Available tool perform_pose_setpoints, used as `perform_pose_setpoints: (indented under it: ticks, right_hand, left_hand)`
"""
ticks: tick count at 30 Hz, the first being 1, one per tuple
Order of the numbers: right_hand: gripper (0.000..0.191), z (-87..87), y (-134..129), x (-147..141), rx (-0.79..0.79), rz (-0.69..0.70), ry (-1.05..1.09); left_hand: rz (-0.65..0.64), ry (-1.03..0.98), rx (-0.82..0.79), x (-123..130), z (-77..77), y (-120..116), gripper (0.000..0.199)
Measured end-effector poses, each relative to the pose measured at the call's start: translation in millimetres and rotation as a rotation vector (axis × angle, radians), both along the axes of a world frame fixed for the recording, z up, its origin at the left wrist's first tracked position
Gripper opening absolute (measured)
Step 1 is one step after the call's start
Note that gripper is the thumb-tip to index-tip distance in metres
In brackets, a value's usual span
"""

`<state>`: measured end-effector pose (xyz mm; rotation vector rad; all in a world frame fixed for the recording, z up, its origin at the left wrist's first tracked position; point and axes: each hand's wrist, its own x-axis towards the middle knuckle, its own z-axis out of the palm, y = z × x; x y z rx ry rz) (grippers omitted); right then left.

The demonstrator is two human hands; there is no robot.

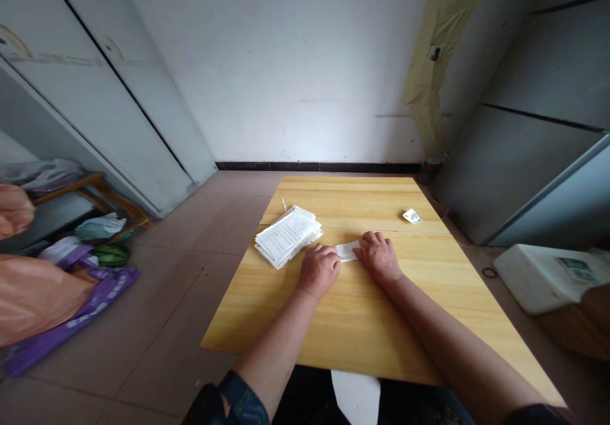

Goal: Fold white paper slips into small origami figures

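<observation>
A narrow strip of printed paper (347, 251), seemingly folded, lies on the wooden table (362, 323) between my two hands. My left hand (320, 270) holds its left end, fingers curled and pressed together. At the strip's right end, my right hand (380, 257) has its fingers bent and its thumb against the paper. The undersides of both hands are hidden. Just left of my left hand sits a loose stack of printed sheets (288, 234), its edges uneven. A small folded piece of paper (412, 216) rests near the table's right edge.
A white wall (295, 82) rises behind the table. Pale cabinets (105, 88) are on the left, above a low shelf with bags and a watermelon (110, 255). To the right stand a grey appliance (519, 120) and a white box (538, 277).
</observation>
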<state>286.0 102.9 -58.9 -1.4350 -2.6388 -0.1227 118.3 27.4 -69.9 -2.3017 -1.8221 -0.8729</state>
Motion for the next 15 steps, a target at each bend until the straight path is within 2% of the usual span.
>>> perform_pose_setpoints:
  ticks: [15]
  right_hand:
    - [0.021,-0.5,0.0,2.7,0.018,0.07,0.02]
  left_hand:
    - [0.065,-0.232,-0.042,-2.9,-1.6,5.0,0.012]
